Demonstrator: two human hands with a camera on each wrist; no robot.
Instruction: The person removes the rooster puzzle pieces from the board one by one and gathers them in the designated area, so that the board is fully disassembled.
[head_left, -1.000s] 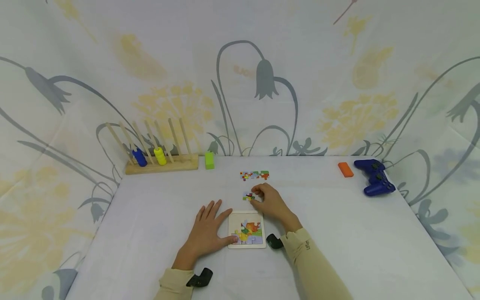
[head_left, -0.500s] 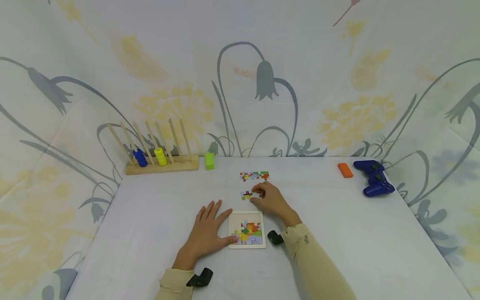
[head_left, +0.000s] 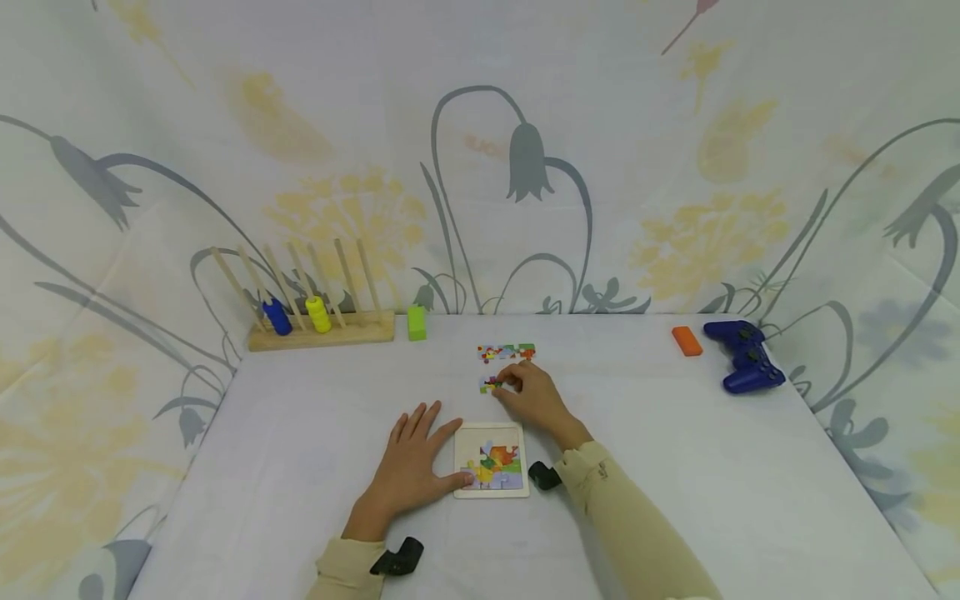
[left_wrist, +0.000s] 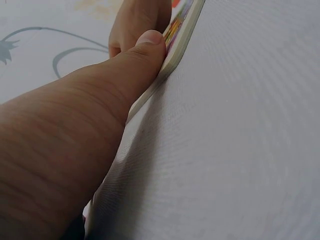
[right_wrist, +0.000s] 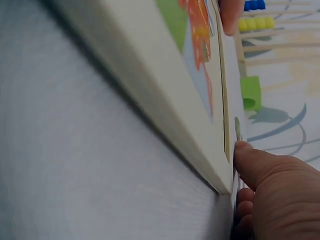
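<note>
My left hand [head_left: 411, 468] lies spread at the left of a small square wooden puzzle tray [head_left: 468, 442], its thumb resting on the lower left corner. In the left wrist view that thumb [left_wrist: 150, 42] presses at the frame's edge. Joined pieces with orange, yellow and lilac colours fill the tray's lower and right parts. Beyond the tray, my right hand [head_left: 538, 403] pinches a small colourful puzzle piece [head_left: 486, 387] between thumb and curled index finger; the fingers partly cover it. In the right wrist view the right thumb [right_wrist: 255, 162] is just past the tray's corner.
A row of puzzle pieces [head_left: 506, 353] lies farther back. Along the back stand a wooden peg rack [head_left: 322, 333] with blue and yellow beads and a green block [head_left: 417, 323]. An orange block [head_left: 686, 341] and a blue game controller [head_left: 744, 357] lie at the back right.
The right hand has shifted slightly to the left and away from me, and the small piece at its fingertips has moved the same way. The left hand and the tray stay in place.
</note>
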